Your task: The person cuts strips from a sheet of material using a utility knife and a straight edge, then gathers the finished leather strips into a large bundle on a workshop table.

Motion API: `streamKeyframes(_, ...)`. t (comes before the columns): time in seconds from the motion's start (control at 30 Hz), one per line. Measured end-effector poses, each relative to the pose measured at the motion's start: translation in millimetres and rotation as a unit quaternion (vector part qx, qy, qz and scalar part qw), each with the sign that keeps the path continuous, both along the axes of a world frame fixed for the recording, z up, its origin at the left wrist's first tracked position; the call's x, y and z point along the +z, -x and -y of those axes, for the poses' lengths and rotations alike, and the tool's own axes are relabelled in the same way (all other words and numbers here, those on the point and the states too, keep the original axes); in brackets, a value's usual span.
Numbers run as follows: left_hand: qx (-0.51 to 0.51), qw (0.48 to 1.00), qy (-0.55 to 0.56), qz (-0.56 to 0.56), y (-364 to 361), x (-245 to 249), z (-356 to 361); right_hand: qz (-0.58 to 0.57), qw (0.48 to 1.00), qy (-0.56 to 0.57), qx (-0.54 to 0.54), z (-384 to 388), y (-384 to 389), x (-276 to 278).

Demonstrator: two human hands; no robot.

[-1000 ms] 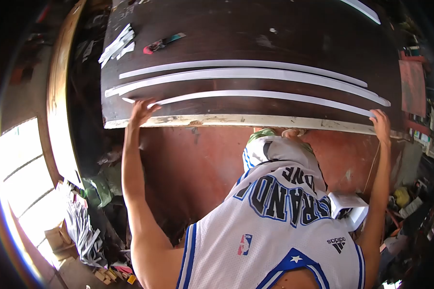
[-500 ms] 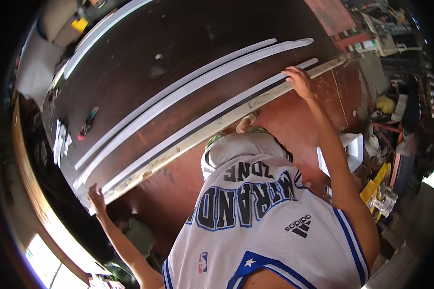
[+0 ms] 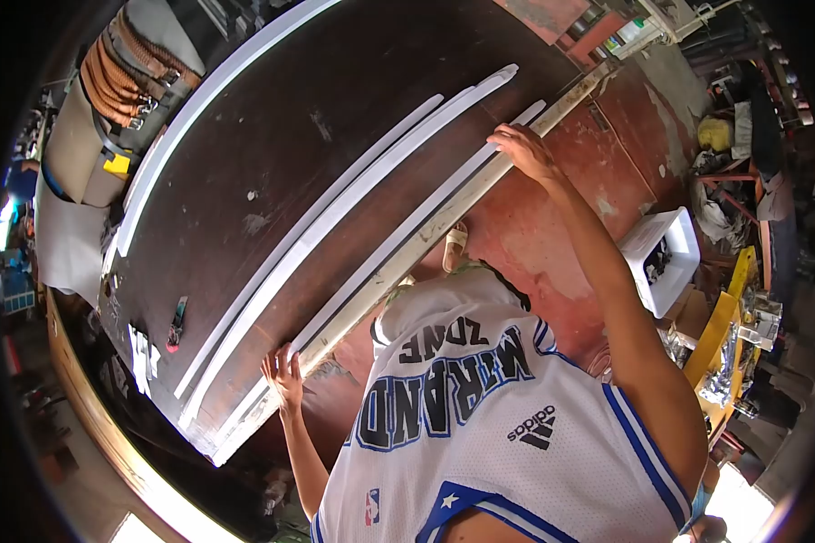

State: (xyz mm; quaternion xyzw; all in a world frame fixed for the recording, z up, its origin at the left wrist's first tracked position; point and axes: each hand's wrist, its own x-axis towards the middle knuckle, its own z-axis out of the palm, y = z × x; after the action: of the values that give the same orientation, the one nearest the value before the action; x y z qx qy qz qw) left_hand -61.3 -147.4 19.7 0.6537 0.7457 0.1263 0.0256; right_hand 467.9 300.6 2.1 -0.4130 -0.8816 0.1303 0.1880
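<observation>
A narrow white strip (image 3: 407,226) lies along the near edge of the dark table (image 3: 244,195). My right hand (image 3: 527,152) has its fingers bent and close together at the strip, near its upper right end. Farther down the same strip, my left hand (image 3: 283,378) rests at the table edge with its fingers somewhat apart. Its fingertips touch or lie just over the strip; the exact contact is unclear. Beyond it, longer white strips (image 3: 335,204) lie side by side on the dark surface.
Another long white strip (image 3: 181,118) follows the table's far edge. A small red and dark tool (image 3: 177,324) lies at the left. Brown braided belts (image 3: 113,72) are at the upper left. On the right stand a white bin (image 3: 656,262) and yellow bars (image 3: 720,335).
The view has turned and shifted. My left hand has moved from the table's lower left corner up along the near strip. My right hand remains near the strip's upper end.
</observation>
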Motion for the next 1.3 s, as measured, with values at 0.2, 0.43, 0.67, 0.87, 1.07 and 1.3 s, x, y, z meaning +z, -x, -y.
streamKeyframes(0.2,0.017,0.999,0.036,0.020,-25,10,-17,-0.026,0.999,0.016,0.015,-17,-19,2)
streamKeyframes(0.43,0.056,0.998,0.026,0.008,-40,11,-21,-0.056,0.996,0.033,0.056,-27,-28,4)
streamKeyframes(0.67,0.095,0.995,0.024,0.013,-57,11,-32,-0.098,0.992,0.048,0.056,-33,-35,1)
streamKeyframes(0.87,0.126,0.992,-0.015,0.004,-66,-2,-34,-0.093,0.994,0.026,0.049,-30,-32,-2)
streamKeyframes(1.07,0.112,0.994,-0.008,-0.001,-77,22,-69,-0.044,0.997,-0.010,0.054,-31,-22,6)
streamKeyframes(1.3,0.068,0.993,-0.080,-0.054,-66,29,-173,-0.234,0.888,0.188,-0.349,-58,53,-30)
